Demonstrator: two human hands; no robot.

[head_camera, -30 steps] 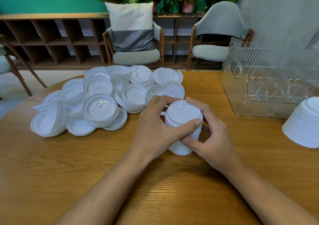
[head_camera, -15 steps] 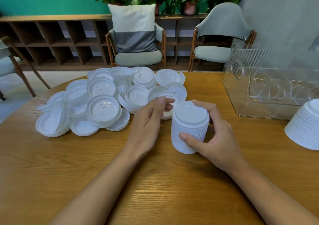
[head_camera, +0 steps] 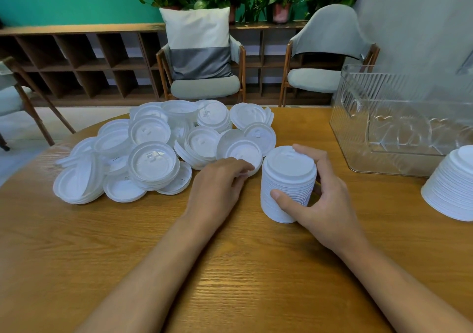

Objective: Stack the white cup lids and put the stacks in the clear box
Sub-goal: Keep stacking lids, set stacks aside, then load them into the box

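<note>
- Fingers and thumb of the right hand (head_camera: 325, 204) are clamping round a tall stack of white lids (head_camera: 288, 179) that is standing upright on the wooden table (head_camera: 230, 268)
- Left hand (head_camera: 217, 189) is touching the nearest lid (head_camera: 240, 153) of the loose lid pile (head_camera: 153, 153) with bent fingertips; I cannot tell whether it is gripping
- Clear box (head_camera: 399, 133) is sitting apart on the right, with a second stack (head_camera: 450, 189) near it

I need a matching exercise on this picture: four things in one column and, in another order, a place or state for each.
1. tall stack of white plastic cup lids
2. loose heap of white lids
3. clear ribbed plastic box
4. left hand

A. far right on the wooden table
B. touches a lid at the heap's edge
C. gripped by the right hand
D. spread on the table's left part

Pairs: 1-C, 2-D, 3-A, 4-B.
</note>
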